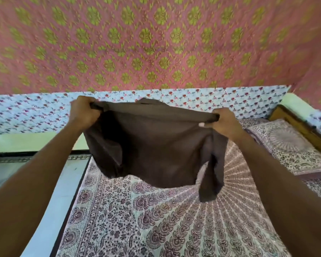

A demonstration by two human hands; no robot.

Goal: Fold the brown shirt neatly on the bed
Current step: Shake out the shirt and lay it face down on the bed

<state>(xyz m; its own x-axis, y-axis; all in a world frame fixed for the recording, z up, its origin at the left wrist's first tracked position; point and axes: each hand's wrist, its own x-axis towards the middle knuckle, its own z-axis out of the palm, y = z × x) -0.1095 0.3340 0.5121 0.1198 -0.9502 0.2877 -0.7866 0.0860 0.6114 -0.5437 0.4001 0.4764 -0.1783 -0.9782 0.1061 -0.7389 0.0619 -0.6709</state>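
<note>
We've got the brown shirt [156,145] up in the air over the bed [156,219], stretched out between both hands and not touching the sheet anywhere we can see. It's plain dark brown, hanging bunched and creased, with one loose flap dangling lower on the right side. Can't really tell front from back, or which edge we're holding, since the top edge is gathered into both fists.

Our left hand [83,112] has its fingers curled tight around the left corner of the fabric, and our right hand [222,123] grips the other end the same way, thumbnail showing.

The bed wears a purple-and-white mandala print sheet, and a pillow [285,145] in matching print sits at the far right, partly cut off by our right arm. Behind it all there's a pink wall [156,43] with green flowers, fairly blurry, plus a floral band [230,101] below it.
</note>
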